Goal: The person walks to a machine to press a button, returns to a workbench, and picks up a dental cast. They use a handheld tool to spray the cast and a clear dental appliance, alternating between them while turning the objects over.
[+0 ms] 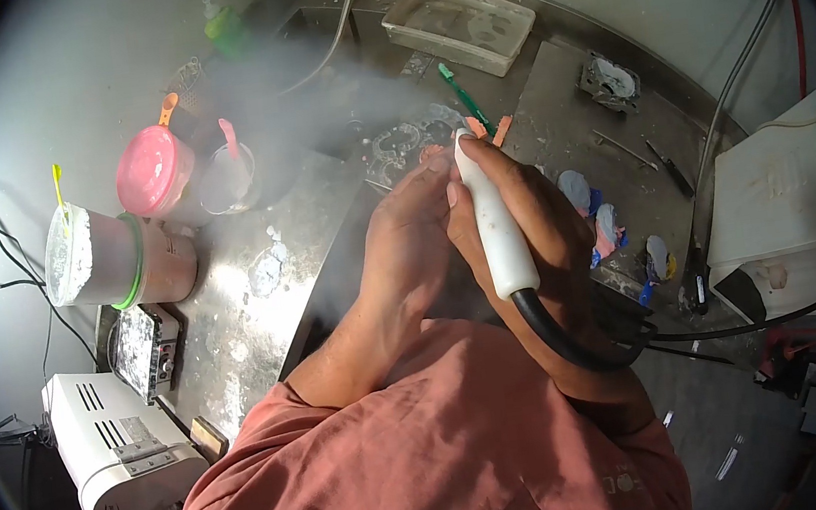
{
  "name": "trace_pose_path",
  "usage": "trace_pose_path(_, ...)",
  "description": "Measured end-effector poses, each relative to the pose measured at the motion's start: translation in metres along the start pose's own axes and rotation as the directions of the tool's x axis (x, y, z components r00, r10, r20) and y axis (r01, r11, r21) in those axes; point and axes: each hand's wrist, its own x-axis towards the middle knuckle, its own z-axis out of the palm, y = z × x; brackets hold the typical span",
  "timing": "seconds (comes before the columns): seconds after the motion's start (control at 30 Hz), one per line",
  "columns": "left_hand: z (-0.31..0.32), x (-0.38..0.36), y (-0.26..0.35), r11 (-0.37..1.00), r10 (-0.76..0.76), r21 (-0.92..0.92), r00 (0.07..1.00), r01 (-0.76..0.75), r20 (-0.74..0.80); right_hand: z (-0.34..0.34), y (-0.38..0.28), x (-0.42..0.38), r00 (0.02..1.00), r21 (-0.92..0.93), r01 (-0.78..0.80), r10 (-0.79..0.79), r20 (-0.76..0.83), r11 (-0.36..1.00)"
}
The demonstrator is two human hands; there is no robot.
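My right hand (539,215) is wrapped around a white steam cleaner handpiece (498,230). A black hose (558,337) curves from its lower end past my wrist. My left hand (402,220) is closed, its fingertips beside the nozzle. What it pinches, if anything, is hidden by the fingers. A cloud of steam (327,78) blows from the fingertips toward the upper left. Just beyond my hands, orange pieces (503,129) and a green toothbrush (466,97) lie on the metal counter (539,124).
Left are a pink bowl (149,172), a white tub (91,256) and a white machine (116,429). A shallow tray (458,28) stands at the back. Plaster-smeared scraps (607,232), a knife (670,168) and a white box (784,197) are right.
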Motion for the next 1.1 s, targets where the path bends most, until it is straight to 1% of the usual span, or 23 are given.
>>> trace_pose_path(0.03,-0.002,0.001,0.001,1.0,-0.016,-0.019,0.997,0.017,0.072,-0.003,-0.003,0.001,0.998,0.018,-0.044,0.043,0.045,0.999)
trace_pose_path(0.07,-0.001,0.0,0.0,1.0,-0.017,-0.019,0.997,0.018,0.072,-0.006,-0.005,0.001,0.992,0.033,-0.089,0.086,0.091,0.995)
trace_pose_path(0.13,0.005,-0.003,0.0,1.0,0.016,0.009,1.0,-0.016,0.016,-0.005,0.0,-0.001,0.993,0.026,-0.071,0.068,0.096,0.997)
trace_pose_path(0.17,0.013,-0.007,0.002,0.998,0.011,0.061,0.997,-0.006,-0.081,-0.005,0.001,-0.001,0.994,0.02,-0.052,0.049,0.101,0.998)
trace_pose_path(0.27,0.009,-0.004,0.001,0.992,-0.005,0.127,0.994,0.019,-0.11,-0.005,-0.002,0.002,0.991,0.016,-0.045,0.043,0.124,0.999)
trace_pose_path(0.33,0.005,-0.003,0.002,0.997,-0.027,0.068,0.999,0.026,0.022,-0.005,-0.008,0.006,0.993,0.044,-0.039,0.034,0.114,0.998)
trace_pose_path(0.37,0.003,-0.004,0.0,0.997,-0.026,0.068,0.999,0.024,0.022,-0.004,-0.01,0.007,0.994,0.072,-0.035,0.028,0.104,0.997)
trace_pose_path(0.43,0.003,-0.008,-0.001,0.984,0.062,0.162,0.997,-0.068,0.041,-0.002,-0.006,0.006,0.995,0.059,-0.017,0.011,0.099,0.998)
trace_pose_path(0.5,0.007,-0.01,0.0,0.985,0.028,0.171,1.0,-0.029,0.009,0.0,-0.004,0.004,0.996,0.042,0.001,-0.005,0.094,0.999)
trace_pose_path(0.57,0.006,-0.01,0.001,0.998,0.061,0.014,0.994,-0.063,0.095,0.002,-0.005,0.003,0.993,0.163,-0.088,0.074,0.09,0.983)
trace_pose_path(0.63,0.008,-0.011,0.003,0.999,0.046,0.017,0.994,-0.048,0.098,-0.001,-0.005,0.003,0.994,0.178,-0.104,0.098,0.044,0.979)
trace_pose_path(0.67,0.008,-0.01,0.002,0.994,0.098,0.053,0.994,-0.1,0.047,-0.002,-0.006,0.004,0.993,0.195,-0.118,0.12,-0.001,0.974)
trace_pose_path(0.7,0.008,-0.009,0.002,0.984,0.151,0.092,0.989,-0.15,-0.001,-0.012,-0.017,0.01,0.958,0.297,-0.267,0.286,-0.021,0.917)
trace_pose_path(0.73,0.009,-0.014,0.005,0.98,0.18,0.073,0.983,-0.183,0.045,-0.011,-0.011,0.01,0.91,0.434,-0.366,0.414,-0.018,0.823)
trace_pose_path(0.77,0.012,-0.019,0.008,0.981,0.178,0.072,0.983,-0.18,0.043,-0.011,-0.002,0.01,0.844,0.559,-0.447,0.536,0.006,0.698)
trace_pose_path(0.8,0.016,-0.024,0.011,0.974,0.194,0.102,0.979,-0.2,0.069,-0.019,0.002,0.016,0.836,0.561,-0.507,0.532,0.135,0.655)
trace_pose_path(0.83,0.02,-0.029,0.013,0.967,0.206,0.132,0.974,-0.218,0.098,-0.018,0.003,0.017,0.811,0.668,-0.53,0.543,0.218,0.522)
trace_pose_path(0.9,0.026,-0.035,0.013,0.965,0.207,0.148,0.974,-0.218,0.089,-0.023,0.002,0.02,0.816,0.747,-0.521,0.498,0.294,0.413)
trace_pose_path(0.93,0.026,-0.036,0.013,0.956,0.225,0.16,0.966,-0.244,0.131,-0.022,0.003,0.02,0.814,0.745,-0.523,0.501,0.293,0.414)
trace_pose_path(0.97,0.026,-0.038,0.014,0.947,0.243,0.173,0.955,-0.272,0.172,-0.02,0.003,0.021,0.802,0.765,-0.524,0.52,0.294,0.376)
trace_pose_path(1.0,0.026,-0.04,0.015,0.947,0.241,0.173,0.955,-0.27,0.171,-0.019,0.003,0.02,0.79,0.784,-0.522,0.537,0.295,0.337)
trace_pose_path(1.03,0.027,-0.042,0.016,0.943,0.248,0.175,0.948,-0.283,0.197,-0.02,0.003,0.02,0.79,0.783,-0.521,0.538,0.294,0.338)
trace_pose_path(1.1,0.029,-0.045,0.016,0.939,0.255,0.173,0.94,-0.296,0.225,-0.021,0.002,0.021,0.747,0.804,-0.535,0.589,0.309,0.257)
